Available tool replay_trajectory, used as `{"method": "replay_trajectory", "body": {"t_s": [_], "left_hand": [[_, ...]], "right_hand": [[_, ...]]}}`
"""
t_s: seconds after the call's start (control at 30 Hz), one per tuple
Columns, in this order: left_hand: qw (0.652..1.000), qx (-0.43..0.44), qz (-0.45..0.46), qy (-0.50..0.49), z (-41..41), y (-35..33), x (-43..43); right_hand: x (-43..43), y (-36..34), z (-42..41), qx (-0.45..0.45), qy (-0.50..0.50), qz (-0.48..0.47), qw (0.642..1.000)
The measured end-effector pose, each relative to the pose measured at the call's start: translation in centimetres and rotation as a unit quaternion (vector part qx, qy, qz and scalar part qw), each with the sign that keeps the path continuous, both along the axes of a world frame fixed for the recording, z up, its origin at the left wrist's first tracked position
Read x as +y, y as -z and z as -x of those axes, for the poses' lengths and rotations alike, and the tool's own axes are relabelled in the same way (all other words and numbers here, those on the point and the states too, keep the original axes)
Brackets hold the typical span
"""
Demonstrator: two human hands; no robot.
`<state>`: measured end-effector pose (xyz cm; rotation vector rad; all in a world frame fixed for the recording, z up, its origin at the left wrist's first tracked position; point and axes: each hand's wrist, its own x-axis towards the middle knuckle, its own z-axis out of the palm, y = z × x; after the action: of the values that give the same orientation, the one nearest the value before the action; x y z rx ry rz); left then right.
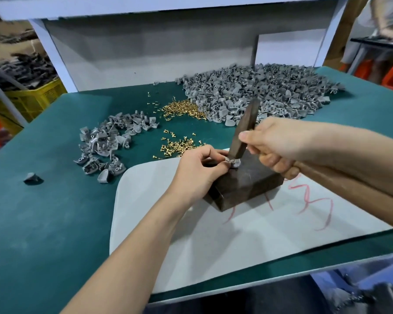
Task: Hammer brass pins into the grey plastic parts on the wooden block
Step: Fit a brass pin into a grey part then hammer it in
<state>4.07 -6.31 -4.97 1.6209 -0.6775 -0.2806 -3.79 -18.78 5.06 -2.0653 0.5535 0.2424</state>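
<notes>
A dark wooden block stands on a white board. On the block's top lies a grey plastic part, pinched by my left hand from the left. My right hand grips a hammer by its wooden handle; the dark metal hammer head points down with its tip resting on the part. Any brass pin in the part is hidden under the hammer tip.
Loose brass pins lie in two heaps on the green mat behind the block. A large pile of grey parts fills the back right; a smaller pile lies to the left. One stray part sits far left.
</notes>
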Motion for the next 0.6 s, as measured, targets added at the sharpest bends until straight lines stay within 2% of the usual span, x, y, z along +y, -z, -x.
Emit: {"method": "replay_trajectory", "body": {"t_s": [0.17, 0.27, 0.4, 0.53, 0.6], "left_hand": [[1.0, 0.004, 0.002, -0.001, 0.1, -0.1, 0.0], [1.0, -0.011, -0.007, -0.024, 0.3, 0.0, -0.1], [0.999, -0.008, -0.013, -0.041, 0.4, 0.1, -0.4], [0.999, -0.007, -0.014, -0.038, 0.4, 0.0, -0.4], [0.999, 0.0, -0.018, -0.041, 0.5, 0.0, -0.4]], "right_hand": [[-0.6, 0.4, -0.1, 0.002, -0.002, -0.007, 1.0], [-1.8, 0.0, -0.4, -0.066, 0.012, -0.057, 0.996], [-1.8, 1.1, -0.6, -0.119, -0.015, 0.032, 0.992], [-2.1, 3.0, -2.0, -0.114, -0.002, -0.003, 0.993], [-2.6, 3.5, -2.9, -0.11, 0.011, 0.02, 0.994]]}}
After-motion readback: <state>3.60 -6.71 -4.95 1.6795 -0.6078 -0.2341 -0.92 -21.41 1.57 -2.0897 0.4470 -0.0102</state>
